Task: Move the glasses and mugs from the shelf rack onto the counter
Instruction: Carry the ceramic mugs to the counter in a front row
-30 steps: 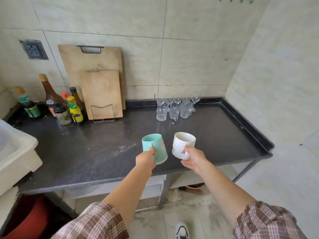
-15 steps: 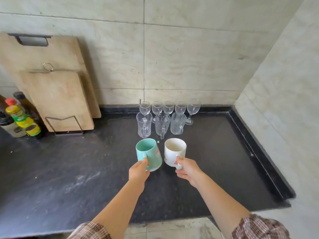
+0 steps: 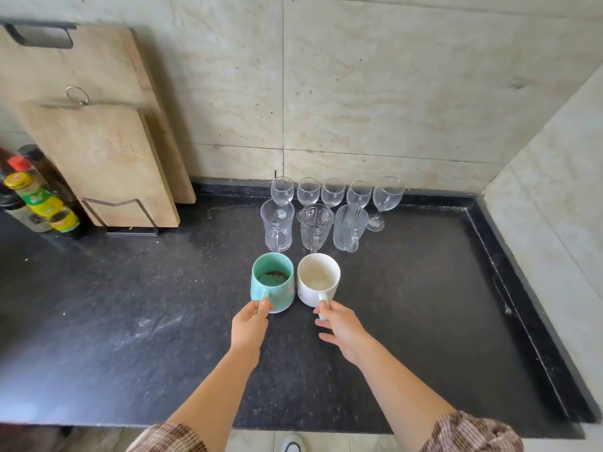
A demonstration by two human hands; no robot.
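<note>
A teal mug (image 3: 272,282) and a white mug (image 3: 318,278) stand upright side by side on the black counter (image 3: 130,305), just in front of three clear glass mugs (image 3: 313,228). Behind those, a row of several wine glasses (image 3: 332,192) lines the back wall. My left hand (image 3: 249,327) grips the teal mug's handle. The white mug's handle is pinched by my right hand (image 3: 341,329), its other fingers spread. The shelf rack is out of view.
Two wooden cutting boards (image 3: 98,141) lean on the wall in a wire stand at the left. Sauce bottles (image 3: 36,200) crowd the far left edge. A raised black rim (image 3: 509,288) borders the counter at right, against the tiled side wall.
Both hands carried the mugs forward over the counter and lowered them until they rest on it in front of the glass mugs. The camera has come closer and tilted down.
</note>
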